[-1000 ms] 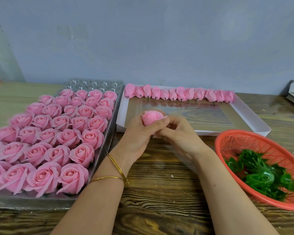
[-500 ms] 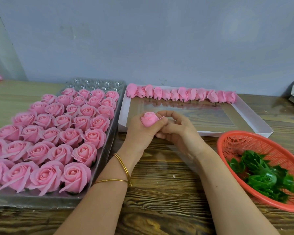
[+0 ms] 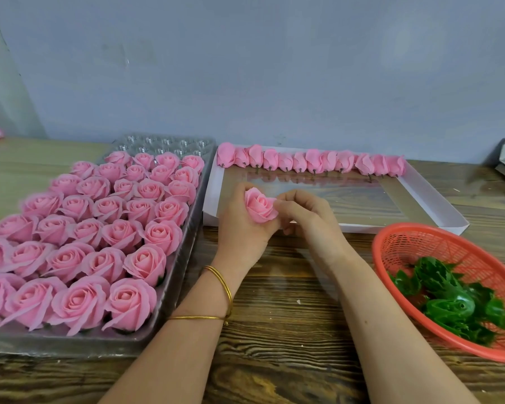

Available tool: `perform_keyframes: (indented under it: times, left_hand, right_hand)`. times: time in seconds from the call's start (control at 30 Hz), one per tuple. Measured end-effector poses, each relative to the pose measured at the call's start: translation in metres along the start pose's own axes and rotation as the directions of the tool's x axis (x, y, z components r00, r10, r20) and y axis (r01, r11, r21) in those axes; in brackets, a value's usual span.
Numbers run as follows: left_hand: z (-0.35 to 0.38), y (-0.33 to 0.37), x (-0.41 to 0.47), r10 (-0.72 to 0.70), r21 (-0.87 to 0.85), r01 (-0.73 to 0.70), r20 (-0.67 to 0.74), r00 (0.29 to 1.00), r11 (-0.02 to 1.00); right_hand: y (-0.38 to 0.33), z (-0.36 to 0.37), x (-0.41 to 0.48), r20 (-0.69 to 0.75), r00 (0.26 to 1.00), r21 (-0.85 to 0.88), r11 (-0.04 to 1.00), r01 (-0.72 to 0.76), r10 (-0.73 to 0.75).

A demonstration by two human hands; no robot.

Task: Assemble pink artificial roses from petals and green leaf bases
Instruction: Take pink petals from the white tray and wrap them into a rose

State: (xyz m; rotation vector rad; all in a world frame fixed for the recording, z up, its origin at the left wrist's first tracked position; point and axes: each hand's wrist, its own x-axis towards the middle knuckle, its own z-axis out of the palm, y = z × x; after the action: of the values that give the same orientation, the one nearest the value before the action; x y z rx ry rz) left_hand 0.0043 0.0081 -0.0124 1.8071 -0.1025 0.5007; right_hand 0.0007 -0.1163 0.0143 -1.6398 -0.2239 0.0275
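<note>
Fingers of the left hand [image 3: 239, 225] curl round a pink rose [image 3: 258, 206], clamping it from below and from the left, bloom turned up toward the camera. The right hand [image 3: 306, 217] touches the flower's right side, thumb and forefinger pinched together on an outer petal. Both hands hover over the middle of the desk [image 3: 274, 345], just above the near wall of a white box [image 3: 362, 227]. A row of closed pink buds [image 3: 312, 162] lies along that box's far wall. Toward the left edge of the desk, a clear plastic tray [image 3: 120, 345] carries rows of finished roses [image 3: 99, 228]; its far row of cups holds none. By the right edge sits an orange basket [image 3: 414, 243] with green leaf bases [image 3: 449, 301] heaped in it. Two gold bangles [image 3: 219, 287] circle the left wrist.
</note>
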Motion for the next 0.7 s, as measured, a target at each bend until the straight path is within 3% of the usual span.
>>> perform_keyframes:
  times: [0.43,0.7]
  left_hand:
    - [-0.0013,0.0013,0.0008,-0.065,0.048,0.062,0.073,0.995,0.997]
    - [-0.0025,0.0044,0.0003,-0.074,-0.055,0.076,0.031,0.997,0.996]
  right_hand:
    - [0.0047,0.0003,0.0015,-0.059,0.998,-0.117,0.993,-0.012,0.005]
    - [0.0003,0.0021,-0.0013,-0.013,0.999,-0.012,0.999,0.052,-0.052]
